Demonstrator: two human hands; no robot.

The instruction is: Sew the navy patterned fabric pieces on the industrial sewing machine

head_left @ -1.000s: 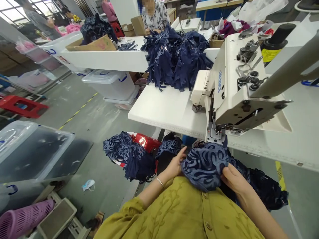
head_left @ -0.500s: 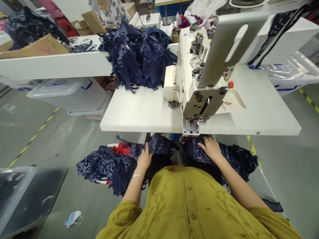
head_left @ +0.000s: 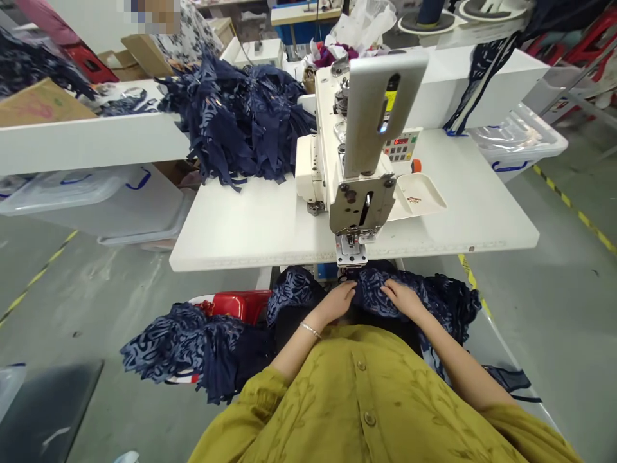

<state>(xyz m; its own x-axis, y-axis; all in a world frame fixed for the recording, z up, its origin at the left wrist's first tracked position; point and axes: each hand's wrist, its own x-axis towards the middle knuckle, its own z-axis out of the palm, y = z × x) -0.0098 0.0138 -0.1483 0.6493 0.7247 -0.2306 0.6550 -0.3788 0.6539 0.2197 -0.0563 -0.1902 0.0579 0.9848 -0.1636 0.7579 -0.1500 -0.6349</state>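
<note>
A navy patterned bra (head_left: 373, 290) lies across my lap below the sewing head, its cup facing up. My left hand (head_left: 339, 301) grips its left edge, fingertips together on the dark fabric. On the cup's right side, the thumb and fingers of my right hand (head_left: 403, 299) close on the cloth. Just above both hands is the metal foot plate (head_left: 351, 251) of the white sewing machine (head_left: 321, 128), with no cloth on it. Another patterned cup (head_left: 294, 289) rests left of my left hand. More bras (head_left: 448, 302) are heaped beyond my right hand.
A pile of navy bras (head_left: 241, 122) covers the table's back left. A red stool (head_left: 243, 305) at left carries more bras (head_left: 178, 344). Right of the machine sits a tray (head_left: 424, 193) with small reddish pieces. The table's front edge (head_left: 434, 247) runs above my lap. Another person (head_left: 190, 29) sits opposite.
The bra cup held at the machine went down onto my lap. My left hand reached left to the other bras, then came back right to the bra under my right hand. The view swung right.
</note>
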